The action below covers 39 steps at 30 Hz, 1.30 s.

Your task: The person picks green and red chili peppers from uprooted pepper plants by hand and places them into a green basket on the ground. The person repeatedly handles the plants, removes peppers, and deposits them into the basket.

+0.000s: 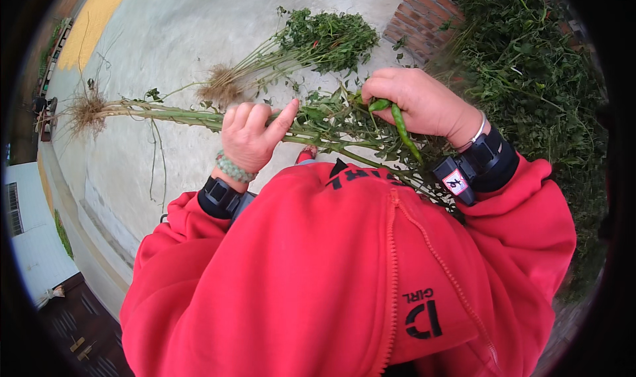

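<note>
Picking is the step in hand: our left hand [248, 137] is closed around the uprooted pepper plant [199, 115] lying across mid-frame, while our right hand [417, 102], upper right of centre, is curled around green peppers [401, 125]. Next, we judge, comes a clean pull off the stem.

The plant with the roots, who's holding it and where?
The left hand grips the uprooted plant around its stems; the right hand holds green chili peppers by their tops.
</note>
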Each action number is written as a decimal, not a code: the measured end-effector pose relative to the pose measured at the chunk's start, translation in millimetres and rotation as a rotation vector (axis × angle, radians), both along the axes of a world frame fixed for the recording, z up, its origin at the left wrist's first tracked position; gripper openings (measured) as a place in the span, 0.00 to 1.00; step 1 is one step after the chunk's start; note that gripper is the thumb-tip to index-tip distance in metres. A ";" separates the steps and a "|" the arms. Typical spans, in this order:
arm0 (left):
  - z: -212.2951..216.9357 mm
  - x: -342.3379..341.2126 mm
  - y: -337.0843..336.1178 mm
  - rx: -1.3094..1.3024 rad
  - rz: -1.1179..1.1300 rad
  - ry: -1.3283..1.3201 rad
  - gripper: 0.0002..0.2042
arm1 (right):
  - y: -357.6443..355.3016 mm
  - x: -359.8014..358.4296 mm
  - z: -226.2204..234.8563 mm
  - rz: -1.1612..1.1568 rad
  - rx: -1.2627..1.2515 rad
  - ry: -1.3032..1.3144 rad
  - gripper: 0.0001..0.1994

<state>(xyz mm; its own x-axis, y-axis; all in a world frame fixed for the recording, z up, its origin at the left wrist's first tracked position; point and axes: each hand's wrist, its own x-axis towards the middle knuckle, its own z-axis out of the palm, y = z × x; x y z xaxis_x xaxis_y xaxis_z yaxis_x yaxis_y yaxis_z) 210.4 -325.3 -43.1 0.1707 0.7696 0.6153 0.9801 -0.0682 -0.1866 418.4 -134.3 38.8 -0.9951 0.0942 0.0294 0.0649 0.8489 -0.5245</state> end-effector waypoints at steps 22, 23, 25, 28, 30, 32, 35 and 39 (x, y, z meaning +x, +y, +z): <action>29.0 -92.8 75.9 -0.344 0.067 -0.365 0.14 | -27.7 278.7 20.3 -1.270 -1.017 0.741 0.08; 23.9 -90.2 84.4 -0.342 0.036 -0.398 0.12 | -34.8 284.7 8.9 -1.301 -1.108 0.808 0.08; 13.0 -79.4 89.2 -0.336 -0.031 -0.566 0.11 | -69.3 296.3 -21.2 -1.334 -1.222 0.943 0.07; 10.5 -64.0 97.2 -0.466 -0.019 -0.755 0.12 | -123.6 323.6 -62.5 -1.480 -1.317 1.092 0.07; 9.6 -53.0 102.1 -0.499 0.018 -0.791 0.13 | -167.0 338.9 -94.5 -1.618 -1.385 1.192 0.07; 8.2 -42.4 101.2 -0.533 -0.071 -0.900 0.14 | -222.2 351.7 -128.0 -1.797 -1.415 1.255 0.07; 7.0 -30.4 101.4 -0.539 -0.149 -0.954 0.15 | -312.0 366.8 -175.8 -2.079 -1.440 1.367 0.06; 4.5 -22.5 105.1 -0.561 -0.195 -0.961 0.15 | -404.0 379.1 -227.6 -2.404 -1.373 1.377 0.06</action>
